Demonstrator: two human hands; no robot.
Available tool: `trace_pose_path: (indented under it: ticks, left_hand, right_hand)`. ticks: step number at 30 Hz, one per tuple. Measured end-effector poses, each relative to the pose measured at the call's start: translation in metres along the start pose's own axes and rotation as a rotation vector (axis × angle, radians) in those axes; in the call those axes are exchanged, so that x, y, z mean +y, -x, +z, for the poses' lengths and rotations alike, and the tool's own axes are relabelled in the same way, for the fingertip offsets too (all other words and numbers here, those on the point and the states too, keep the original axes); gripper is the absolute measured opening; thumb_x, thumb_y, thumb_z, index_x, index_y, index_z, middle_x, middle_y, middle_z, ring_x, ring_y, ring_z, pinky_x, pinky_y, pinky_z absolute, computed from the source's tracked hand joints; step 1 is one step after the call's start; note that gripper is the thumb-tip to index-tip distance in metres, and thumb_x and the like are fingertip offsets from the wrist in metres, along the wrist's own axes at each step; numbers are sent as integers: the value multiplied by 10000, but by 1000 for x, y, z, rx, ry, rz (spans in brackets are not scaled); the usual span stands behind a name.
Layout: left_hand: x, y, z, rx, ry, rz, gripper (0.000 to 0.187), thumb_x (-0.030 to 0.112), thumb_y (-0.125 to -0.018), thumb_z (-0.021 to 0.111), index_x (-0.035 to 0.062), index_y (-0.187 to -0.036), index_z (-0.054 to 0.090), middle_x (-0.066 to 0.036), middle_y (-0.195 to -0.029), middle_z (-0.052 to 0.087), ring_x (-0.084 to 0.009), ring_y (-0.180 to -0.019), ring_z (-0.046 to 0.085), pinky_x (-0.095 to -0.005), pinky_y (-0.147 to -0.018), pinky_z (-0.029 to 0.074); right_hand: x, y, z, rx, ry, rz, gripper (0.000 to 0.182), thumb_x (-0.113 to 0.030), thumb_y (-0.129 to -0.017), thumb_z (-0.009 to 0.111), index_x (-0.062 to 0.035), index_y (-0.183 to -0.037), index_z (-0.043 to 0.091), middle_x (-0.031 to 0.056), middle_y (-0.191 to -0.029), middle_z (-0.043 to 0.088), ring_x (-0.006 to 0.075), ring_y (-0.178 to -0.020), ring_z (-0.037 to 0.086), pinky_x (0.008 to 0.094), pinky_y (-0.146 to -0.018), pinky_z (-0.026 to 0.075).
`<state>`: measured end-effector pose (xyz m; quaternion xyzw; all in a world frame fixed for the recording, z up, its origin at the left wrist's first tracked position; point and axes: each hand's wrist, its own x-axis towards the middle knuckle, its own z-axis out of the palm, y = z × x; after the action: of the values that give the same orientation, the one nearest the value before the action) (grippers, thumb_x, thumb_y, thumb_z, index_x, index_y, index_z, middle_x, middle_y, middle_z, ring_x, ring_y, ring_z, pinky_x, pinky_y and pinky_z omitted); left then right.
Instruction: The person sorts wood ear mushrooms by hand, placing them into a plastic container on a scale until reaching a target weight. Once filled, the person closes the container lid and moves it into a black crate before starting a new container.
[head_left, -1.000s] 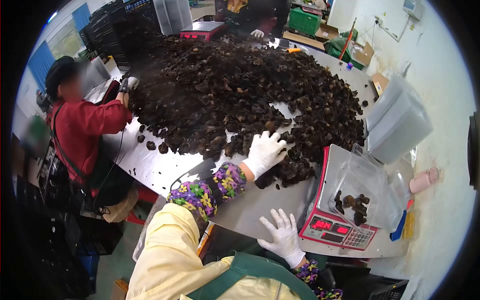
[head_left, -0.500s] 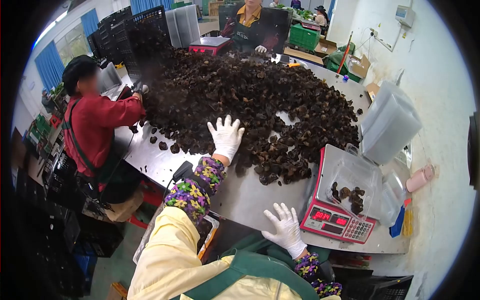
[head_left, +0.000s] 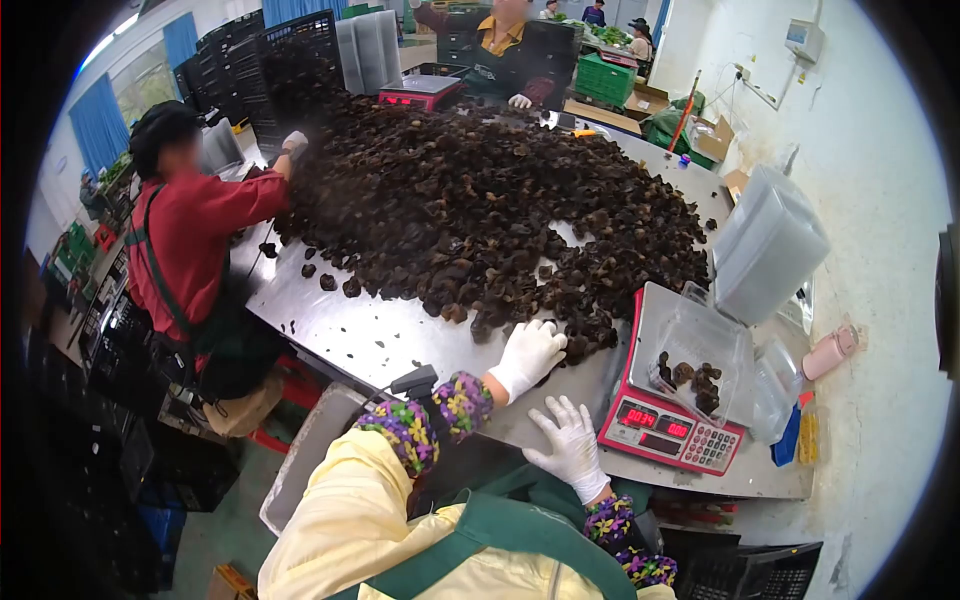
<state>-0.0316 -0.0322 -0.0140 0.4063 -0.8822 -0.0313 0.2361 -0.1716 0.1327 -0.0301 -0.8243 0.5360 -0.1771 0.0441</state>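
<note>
A broad heap of dark wood ear mushrooms [head_left: 450,210] covers much of the metal table [head_left: 365,345]. At the heap's near edge is my left hand [head_left: 530,358], white-gloved, its fingers curled over some dark pieces; the fingertips are partly hidden. My right hand [head_left: 568,445], also gloved, hovers by the table's front edge with fingers spread and nothing in it. Just right of it stands a red electronic scale [head_left: 668,435] with lit red digits. A clear plastic box [head_left: 735,345] lies tilted on the scale, with a few mushroom pieces [head_left: 705,385] inside.
Stacked clear boxes [head_left: 770,245] stand behind the scale, near a pink bottle [head_left: 830,352]. A co-worker in red [head_left: 205,230] reaches into the heap from the left. Another person [head_left: 500,60] stands across the table beside a second scale [head_left: 420,92]. Black crates [head_left: 300,70] are stacked at back left.
My left hand has moved right and toward me, from flat and spread on the heap to curled at its near edge. My right hand stays almost still. The red-sleeved co-worker's arm has risen.
</note>
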Motion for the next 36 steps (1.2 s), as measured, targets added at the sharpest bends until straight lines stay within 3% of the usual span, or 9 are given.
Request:
trace_pose_path:
  ticks: [3, 5, 6, 9, 10, 15, 21, 27, 36]
  left_hand:
    - [-1, 31, -7, 111, -40, -23, 181, 227, -819, 718, 175, -990, 698, -23, -993, 649, -262, -1000, 608, -412, -865, 470]
    - [-3, 53, -16, 413, 1, -100, 166, 186, -820, 705, 178, -984, 682, -36, -988, 636, -257, -1011, 604, -431, -851, 465]
    - [-2, 64, -24, 437, 61, -167, 241, 171, -829, 709, 169, -1069, 687, -71, -1095, 644, -278, -1079, 594, -443, -900, 463]
    - [-6, 97, -26, 515, 81, -336, 342, 183, -836, 721, 161, -1174, 678, -116, -1184, 630, -317, -1127, 578, -460, -945, 456]
    - [-9, 107, -24, 499, 110, -358, 379, 183, -846, 722, 144, -1219, 667, -147, -1211, 619, -355, -1129, 574, -473, -971, 455]
    - [-14, 123, -13, 498, 178, -492, 361, 158, -845, 720, 120, -1201, 671, -155, -1209, 622, -364, -1112, 581, -469, -955, 473]
    - [-9, 120, -21, 467, 183, -467, 324, 141, -829, 722, 114, -1151, 698, -156, -1195, 633, -363, -1098, 594, -461, -947, 474]
    - [-8, 119, -26, 435, 128, -405, 336, 183, -828, 722, 134, -1159, 690, -119, -1168, 630, -343, -1101, 592, -476, -924, 477]
    - [-5, 120, -34, 377, 174, -404, 309, 232, -850, 710, 153, -1150, 709, -91, -1196, 644, -330, -1166, 574, -468, -962, 443]
  right_hand:
    - [-1, -1, -1, -1, 1, -4, 688, -466, -762, 774, -210, -1371, 583, 149, -1458, 484, 364, -1399, 408, 598, -1151, 299]
    - [0, -1, 0, 4, -2, -8, 691, -465, -759, 776, -210, -1372, 584, 150, -1459, 484, 366, -1396, 411, 598, -1150, 301]
    - [1, -1, 1, 12, -3, -10, 693, -465, -757, 778, -210, -1373, 585, 151, -1460, 485, 368, -1394, 413, 598, -1150, 302]
    - [0, 0, 1, 21, -2, -8, 694, -463, -756, 782, -210, -1373, 587, 151, -1462, 485, 370, -1394, 415, 596, -1150, 304]
    - [-1, 0, 1, 16, -10, 1, 693, -466, -758, 782, -210, -1372, 588, 149, -1459, 486, 368, -1392, 416, 594, -1151, 303]
    - [-1, -2, -2, 12, 6, -9, 676, -472, -763, 782, -214, -1361, 598, 145, -1441, 500, 362, -1386, 422, 592, -1152, 300]
    - [-2, -3, 4, 47, -20, 36, 607, -424, -810, 761, -167, -1339, 611, 148, -1407, 527, 354, -1368, 442, 558, -1147, 320]
    - [-6, -5, 4, 127, 20, 173, 543, -270, -810, 751, -97, -1306, 613, 173, -1363, 545, 377, -1307, 487, 537, -1123, 366]
    - [-3, 0, 7, 66, 59, 248, 547, -196, -806, 705, -68, -1325, 586, 195, -1411, 513, 400, -1365, 440, 554, -1164, 298]
